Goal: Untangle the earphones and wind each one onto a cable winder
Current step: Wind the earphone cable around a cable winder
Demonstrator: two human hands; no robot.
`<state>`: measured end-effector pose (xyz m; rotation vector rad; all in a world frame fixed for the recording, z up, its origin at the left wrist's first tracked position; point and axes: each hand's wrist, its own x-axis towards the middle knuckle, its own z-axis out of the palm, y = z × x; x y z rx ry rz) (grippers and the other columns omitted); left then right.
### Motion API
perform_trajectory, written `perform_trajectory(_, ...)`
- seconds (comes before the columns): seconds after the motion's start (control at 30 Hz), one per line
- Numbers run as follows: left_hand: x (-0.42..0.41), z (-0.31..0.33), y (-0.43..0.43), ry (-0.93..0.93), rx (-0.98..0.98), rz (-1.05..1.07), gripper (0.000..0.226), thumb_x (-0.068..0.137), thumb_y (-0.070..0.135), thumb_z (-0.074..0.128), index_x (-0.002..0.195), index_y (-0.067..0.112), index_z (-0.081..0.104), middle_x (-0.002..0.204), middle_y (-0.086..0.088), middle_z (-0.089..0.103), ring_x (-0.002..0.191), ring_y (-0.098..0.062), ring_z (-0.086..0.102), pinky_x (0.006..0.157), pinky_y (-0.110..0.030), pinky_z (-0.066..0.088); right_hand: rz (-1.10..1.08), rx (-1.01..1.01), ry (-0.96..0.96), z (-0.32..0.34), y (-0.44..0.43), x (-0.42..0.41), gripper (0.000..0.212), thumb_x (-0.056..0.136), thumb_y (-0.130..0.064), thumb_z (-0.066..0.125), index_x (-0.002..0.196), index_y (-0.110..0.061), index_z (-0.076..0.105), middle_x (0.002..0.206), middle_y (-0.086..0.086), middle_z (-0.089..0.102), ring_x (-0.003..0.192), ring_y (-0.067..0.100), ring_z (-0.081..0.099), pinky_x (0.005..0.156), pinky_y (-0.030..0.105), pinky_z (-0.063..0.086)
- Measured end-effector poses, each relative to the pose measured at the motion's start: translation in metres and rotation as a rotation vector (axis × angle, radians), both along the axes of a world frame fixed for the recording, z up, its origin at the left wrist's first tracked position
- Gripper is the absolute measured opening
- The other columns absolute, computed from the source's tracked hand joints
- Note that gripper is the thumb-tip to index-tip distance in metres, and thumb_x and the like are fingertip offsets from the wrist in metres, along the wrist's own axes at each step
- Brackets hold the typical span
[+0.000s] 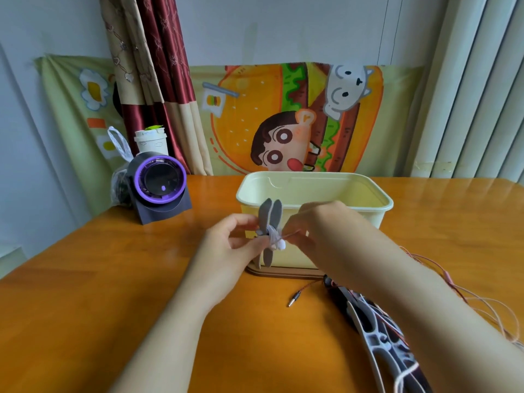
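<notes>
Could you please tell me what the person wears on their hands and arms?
Nothing that shows: the left hand and right hand are bare, without gloves, rings or a watch, and both forearms are uncovered, with no sleeve in view.

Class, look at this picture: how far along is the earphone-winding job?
Nearly done: white earphones look mostly wrapped on the grey winder. In hand: the left hand grips the winder while the right hand pinches the cable. Left: the red earphones lie loose on the table, unwound.
</notes>
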<state>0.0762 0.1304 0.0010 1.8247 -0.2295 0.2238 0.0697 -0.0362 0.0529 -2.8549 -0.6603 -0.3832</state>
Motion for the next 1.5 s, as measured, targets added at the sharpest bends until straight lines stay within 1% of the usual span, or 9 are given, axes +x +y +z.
perform_trajectory(0.23, -0.001, 0.005, 0.009, 0.013, 0.11, -0.08, 0.024, 0.084, 0.02, 0.073, 0.101, 0.036, 0.066, 0.1, 0.019, 0.072, 0.097, -0.004, 0.067, 0.096, -0.039, 0.052, 0.075, 0.207, -0.161, -0.004, 0.0, 0.002, 0.018, 0.085, -0.008, 0.065, 0.095, -0.021, 0.069, 0.098, 0.0, 0.061, 0.087, 0.024, 0.063, 0.074, 0.042, 0.054)
perform_trajectory(0.47, -0.003, 0.006, 0.019, 0.052, 0.286, -0.131, 0.024, 0.086, 0.021, 0.071, 0.105, 0.036, 0.067, 0.098, 0.016, 0.073, 0.093, -0.007, 0.069, 0.09, -0.043, 0.054, 0.067, 0.175, -0.137, -0.006, -0.005, 0.004, 0.022, 0.081, -0.03, 0.072, 0.098, -0.021, 0.063, 0.103, -0.004, 0.056, 0.087, 0.018, 0.064, 0.075, 0.038, 0.054)
perform_trajectory(0.57, -0.005, 0.007, 0.021, 0.096, 0.28, -0.221, 0.024, 0.087, 0.017, 0.07, 0.106, 0.032, 0.067, 0.098, 0.01, 0.075, 0.095, -0.013, 0.069, 0.093, -0.042, 0.053, 0.048, 0.219, -0.091, -0.001, -0.014, 0.007, 0.02, 0.079, -0.032, 0.073, 0.09, -0.019, 0.063, 0.09, -0.008, 0.061, 0.082, 0.01, 0.063, 0.077, 0.03, 0.053)
perform_trajectory(0.7, -0.004, 0.007, 0.025, 0.142, 0.079, -0.395, 0.028, 0.084, 0.012, 0.073, 0.11, 0.017, 0.067, 0.106, 0.001, 0.074, 0.1, -0.014, 0.068, 0.084, -0.027, 0.055, 0.126, 0.415, -0.016, 0.002, -0.022, 0.01, 0.019, 0.074, -0.038, 0.072, 0.078, -0.019, 0.069, 0.077, -0.013, 0.068, 0.077, -0.003, 0.063, 0.076, 0.014, 0.05)
perform_trajectory(0.83, -0.003, 0.007, 0.026, 0.179, -0.337, -0.621, 0.036, 0.068, 0.02, 0.086, 0.102, 0.013, 0.074, 0.098, -0.004, 0.073, 0.089, -0.016, 0.069, 0.071, -0.023, 0.054, 0.213, 0.654, 0.067, 0.0, -0.02, 0.009, 0.029, 0.076, -0.041, 0.064, 0.079, -0.013, 0.071, 0.072, -0.01, 0.07, 0.067, 0.0, 0.064, 0.061, 0.01, 0.046)
perform_trajectory(0.93, -0.003, 0.008, 0.022, 0.192, -0.649, -0.685, 0.043, 0.059, 0.022, 0.092, 0.099, 0.015, 0.077, 0.1, -0.006, 0.073, 0.091, -0.018, 0.071, 0.076, -0.028, 0.057, 0.203, 0.708, 0.181, -0.015, -0.008, 0.011, 0.035, 0.082, -0.048, 0.055, 0.07, -0.017, 0.067, 0.058, -0.01, 0.065, 0.047, 0.009, 0.049, 0.049, 0.019, 0.038)
perform_trajectory(1.07, 0.006, 0.006, 0.02, 0.198, -0.929, -0.553, 0.054, 0.05, 0.015, 0.096, 0.1, 0.011, 0.075, 0.104, -0.009, 0.073, 0.094, -0.019, 0.071, 0.076, -0.033, 0.059, 0.263, 0.818, 0.355, -0.034, 0.009, 0.013, 0.048, 0.097, -0.041, 0.042, 0.076, -0.004, 0.063, 0.065, 0.001, 0.064, 0.056, 0.022, 0.056, 0.067, 0.041, 0.048)
perform_trajectory(1.27, 0.01, 0.007, 0.017, 0.264, -1.068, -0.193, 0.031, 0.078, 0.017, 0.062, 0.108, 0.013, 0.069, 0.103, -0.003, 0.072, 0.089, -0.011, 0.072, 0.081, -0.027, 0.058, 0.232, 0.503, 0.317, -0.042, 0.018, 0.008, 0.027, 0.099, -0.019, 0.045, 0.085, -0.007, 0.064, 0.067, -0.001, 0.061, 0.05, 0.003, 0.05, 0.053, 0.013, 0.038)
perform_trajectory(1.5, 0.013, 0.0, 0.013, 0.259, -0.826, -0.024, 0.028, 0.073, 0.019, 0.065, 0.1, 0.014, 0.068, 0.089, 0.0, 0.072, 0.079, -0.01, 0.067, 0.077, -0.028, 0.052, 0.185, 0.214, 0.114, -0.039, 0.011, 0.01, 0.025, 0.095, -0.03, 0.048, 0.086, -0.012, 0.063, 0.076, 0.008, 0.064, 0.07, 0.025, 0.057, 0.067, 0.042, 0.051)
